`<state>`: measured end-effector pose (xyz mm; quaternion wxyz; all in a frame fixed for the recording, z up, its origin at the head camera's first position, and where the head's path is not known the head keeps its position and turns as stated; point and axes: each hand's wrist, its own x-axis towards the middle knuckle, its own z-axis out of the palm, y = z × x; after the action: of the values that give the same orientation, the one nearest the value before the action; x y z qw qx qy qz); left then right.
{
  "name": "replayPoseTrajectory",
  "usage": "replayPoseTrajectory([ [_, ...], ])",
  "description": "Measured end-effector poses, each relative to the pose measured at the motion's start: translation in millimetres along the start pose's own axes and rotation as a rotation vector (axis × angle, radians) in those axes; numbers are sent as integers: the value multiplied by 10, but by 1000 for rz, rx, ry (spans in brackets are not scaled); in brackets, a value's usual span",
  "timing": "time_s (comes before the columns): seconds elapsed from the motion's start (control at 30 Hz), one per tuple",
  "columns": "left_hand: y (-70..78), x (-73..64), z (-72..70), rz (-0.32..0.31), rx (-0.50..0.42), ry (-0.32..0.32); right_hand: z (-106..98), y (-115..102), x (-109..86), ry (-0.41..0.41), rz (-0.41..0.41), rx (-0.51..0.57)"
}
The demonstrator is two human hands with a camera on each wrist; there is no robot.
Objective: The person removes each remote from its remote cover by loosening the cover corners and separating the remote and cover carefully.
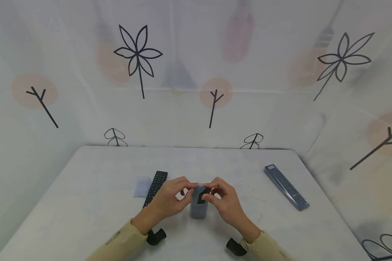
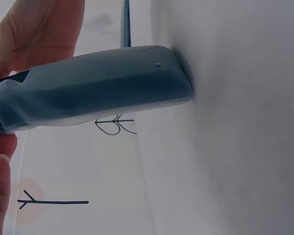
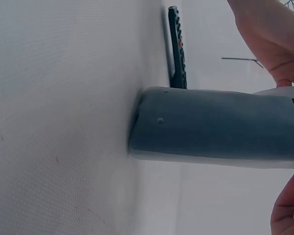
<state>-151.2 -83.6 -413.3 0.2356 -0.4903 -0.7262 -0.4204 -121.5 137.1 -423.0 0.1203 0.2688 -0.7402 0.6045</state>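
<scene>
A dark grey-blue remote control [image 1: 198,212] in a clear plastic sleeve stands upright on the table, its lower end touching the surface. My left hand [image 1: 171,197] pinches the upper left edge of the sleeve between thumb and forefinger. At the upper right, my right hand [image 1: 224,203] pinches it beside a black patch [image 1: 201,198]. The left wrist view shows the smooth body [image 2: 103,85] with loose film along its edge. The same smooth body [image 3: 215,127] fills the middle of the right wrist view. No buttons show on it.
A black remote [image 1: 156,185] lies left of my left hand, partly hidden by it, beside a pale folded packet [image 1: 142,186]. Another sleeved remote [image 1: 286,187] lies on the table's right side. A patterned cloth [image 1: 183,108] hangs behind the white table [image 1: 94,203].
</scene>
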Motion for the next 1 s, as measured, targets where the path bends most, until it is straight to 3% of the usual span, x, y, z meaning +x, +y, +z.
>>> replayPoseTrajectory([
  [0.33,24,-13,-10,-7,36,-14,-1,18,-7,-10,-23,-10],
  [0.73,117,91,19,168,379,24,24,-1,8,17,-52,-10],
  [0.83,104,84,10,157,352,29,27,3,8,23,-57,-9],
  [1.0,70,89,7,97,210,44,27,5,18,29,-46,-12],
])
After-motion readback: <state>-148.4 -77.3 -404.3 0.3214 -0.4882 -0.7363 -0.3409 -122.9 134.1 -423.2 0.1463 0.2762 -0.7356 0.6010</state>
